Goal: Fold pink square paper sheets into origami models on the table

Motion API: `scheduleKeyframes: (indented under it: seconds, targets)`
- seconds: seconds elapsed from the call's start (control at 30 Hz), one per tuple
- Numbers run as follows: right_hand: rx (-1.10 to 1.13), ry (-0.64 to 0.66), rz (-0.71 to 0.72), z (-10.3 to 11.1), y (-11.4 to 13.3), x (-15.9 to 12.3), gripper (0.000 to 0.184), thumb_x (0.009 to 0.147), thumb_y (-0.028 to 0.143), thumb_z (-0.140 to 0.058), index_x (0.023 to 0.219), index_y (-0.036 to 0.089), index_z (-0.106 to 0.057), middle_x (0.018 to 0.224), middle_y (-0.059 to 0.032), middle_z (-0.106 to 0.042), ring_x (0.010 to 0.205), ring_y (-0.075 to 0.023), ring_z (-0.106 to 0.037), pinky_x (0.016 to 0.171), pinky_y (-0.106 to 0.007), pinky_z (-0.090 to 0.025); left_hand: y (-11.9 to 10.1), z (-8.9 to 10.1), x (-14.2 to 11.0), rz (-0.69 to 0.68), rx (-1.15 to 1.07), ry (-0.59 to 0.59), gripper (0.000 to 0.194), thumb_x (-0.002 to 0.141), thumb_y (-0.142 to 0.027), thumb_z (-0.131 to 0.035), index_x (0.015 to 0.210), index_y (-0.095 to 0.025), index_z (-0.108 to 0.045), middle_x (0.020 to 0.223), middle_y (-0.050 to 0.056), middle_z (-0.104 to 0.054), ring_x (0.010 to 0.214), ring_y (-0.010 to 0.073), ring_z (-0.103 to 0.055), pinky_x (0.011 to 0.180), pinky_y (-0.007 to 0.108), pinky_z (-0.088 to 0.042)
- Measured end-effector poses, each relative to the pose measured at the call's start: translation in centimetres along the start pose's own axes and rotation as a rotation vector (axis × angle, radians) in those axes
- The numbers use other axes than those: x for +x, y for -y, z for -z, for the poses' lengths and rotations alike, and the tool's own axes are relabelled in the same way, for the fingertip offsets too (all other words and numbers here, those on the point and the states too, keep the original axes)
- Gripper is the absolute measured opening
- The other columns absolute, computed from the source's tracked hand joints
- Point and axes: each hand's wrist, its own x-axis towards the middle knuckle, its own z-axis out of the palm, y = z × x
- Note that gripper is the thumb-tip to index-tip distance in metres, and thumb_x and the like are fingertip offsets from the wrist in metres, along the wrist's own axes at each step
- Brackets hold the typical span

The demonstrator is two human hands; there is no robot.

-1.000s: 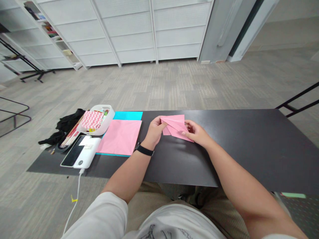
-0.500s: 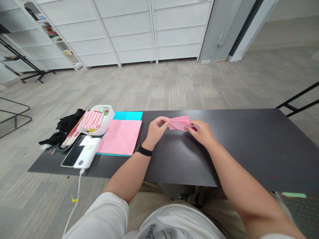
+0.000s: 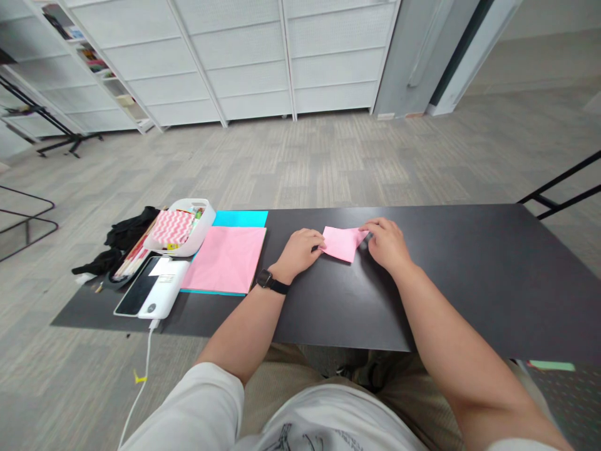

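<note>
Near left on the worktop (image 3: pixel 469 269), a phone (image 3: pixel 134 297) lies beside a white device (image 3: pixel 164 288). Farther in, folded paper (image 3: pixel 340 243) spans between left hand (image 3: pixel 300 252) and right hand (image 3: pixel 385 244), fingers of each clamped on an end. Pink sheets (image 3: pixel 228 260) lie left of it; a basket (image 3: pixel 204 232), then cabinets (image 3: pixel 244 69), stand beyond.

Your left hand (image 3: pixel 303 249) touches the left edge of a folded pink paper (image 3: pixel 340 244), and your right hand (image 3: pixel 387 245) has its far right corner at the fingertips, over the dark surface (image 3: pixel 469 269). Left of them lie larger pink paper (image 3: pixel 226 258) overlapping blue (image 3: pixel 240 218), a white container (image 3: pixel 203 238) and a phone (image 3: pixel 136 295)
</note>
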Motion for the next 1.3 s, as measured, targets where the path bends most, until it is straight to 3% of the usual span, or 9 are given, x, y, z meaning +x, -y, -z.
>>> scheduleKeyframes:
  seconds: [0.1,0.23,0.33,0.47,0.73,0.87,0.97,1.07,1.3]
  targets:
    - [0.051,0.078,0.068,0.0,0.6,0.0,0.028,0.096,0.021,-0.059,0.114,0.026,-0.081,0.121,-0.0107,-0.073,0.112,-0.0306,-0.063,0.100,-0.047,-0.048,-0.5,0.1,-0.1,-0.002,0.022,0.058,0.011,0.093,-0.018,-0.071,0.094,-0.025,-0.079,0.129,0.003,-0.077,0.123,0.0236,-0.068,0.119,0.050,-0.045]
    - [0.018,0.182,0.129,-0.3,1.2,-0.2,0.023,0.095,0.032,-0.068,0.112,0.027,-0.082,0.119,-0.0092,-0.075,0.112,-0.0320,-0.063,0.102,-0.050,-0.045,-1.2,0.6,-0.4,0.025,0.019,0.116,0.022,0.092,-0.021,-0.069,0.111,-0.028,-0.077,0.138,0.002,-0.074,0.133,0.0236,-0.064,0.129,0.054,-0.032]
    - [0.003,0.224,0.139,-0.7,1.2,-0.3,0.024,0.096,0.033,-0.069,0.114,0.028,-0.083,0.120,-0.0087,-0.075,0.115,-0.0319,-0.063,0.103,-0.051,-0.044,-1.5,0.8,-0.5,0.030,0.004,0.137,0.036,0.091,-0.032,-0.076,0.126,-0.030,-0.074,0.139,0.004,-0.073,0.136,0.0258,-0.062,0.133,0.056,-0.027]
    - [0.008,0.236,0.182,-0.8,1.2,-0.4,0.027,0.099,0.034,-0.064,0.119,0.031,-0.083,0.121,-0.0088,-0.075,0.116,-0.0315,-0.062,0.103,-0.052,-0.044,-1.9,0.6,-0.4,-0.021,-0.060,0.133,0.043,0.091,-0.039,-0.079,0.132,-0.029,-0.072,0.142,0.007,-0.071,0.139,0.0272,-0.061,0.133,0.057,-0.026]
    - [0.049,0.233,0.244,-0.7,1.6,-0.4,0.056,0.091,0.009,-0.052,0.134,0.034,-0.077,0.126,-0.0082,-0.074,0.119,-0.0300,-0.062,0.108,-0.053,-0.045,-1.6,0.0,-0.5,0.052,-0.043,0.162,0.046,0.092,-0.043,-0.079,0.134,-0.027,-0.071,0.148,0.010,-0.066,0.142,0.0285,-0.059,0.134,0.060,-0.022]
    - [0.059,0.206,0.234,-0.7,1.7,-0.5,0.049,0.092,0.013,-0.054,0.130,0.032,-0.079,0.139,-0.0089,-0.070,0.130,-0.0322,-0.060,0.118,-0.061,-0.039,-1.3,-0.3,-0.5,0.090,-0.015,0.121,0.039,0.096,-0.047,-0.074,0.128,-0.026,-0.074,0.147,0.010,-0.066,0.144,0.0296,-0.056,0.135,0.063,-0.017]
    - [0.067,0.232,0.219,-0.6,2.0,-0.6,0.044,0.095,0.016,-0.055,0.127,0.034,-0.078,0.137,-0.0069,-0.072,0.130,-0.0319,-0.060,0.122,-0.071,-0.030,-1.2,-0.5,-0.5,0.152,0.048,0.077,0.036,0.099,-0.049,-0.069,0.126,-0.026,-0.076,0.156,0.011,-0.059,0.153,0.0356,-0.047,0.133,0.070,-0.016]
    - [0.079,0.253,0.223,-0.6,2.1,-0.6,0.040,0.096,0.019,-0.057,0.127,0.034,-0.078,0.130,-0.0067,-0.075,0.126,-0.0313,-0.062,0.122,-0.074,-0.029,-1.0,-0.6,-0.6,0.205,0.101,0.037,0.038,0.099,-0.052,-0.069,0.125,-0.026,-0.077,0.165,0.011,-0.051,0.156,0.0412,-0.040,0.130,0.074,-0.017]
    - [0.082,0.247,0.213,-0.8,2.1,-0.6,0.035,0.098,0.025,-0.060,0.126,0.035,-0.078,0.134,-0.0074,-0.074,0.128,-0.0330,-0.062,0.121,-0.076,-0.029,-1.2,-0.6,-0.5,0.162,0.083,0.057,0.054,0.089,-0.062,-0.077,0.129,-0.024,-0.075,0.163,0.014,-0.053,0.151,0.0383,-0.047,0.133,0.067,-0.020]
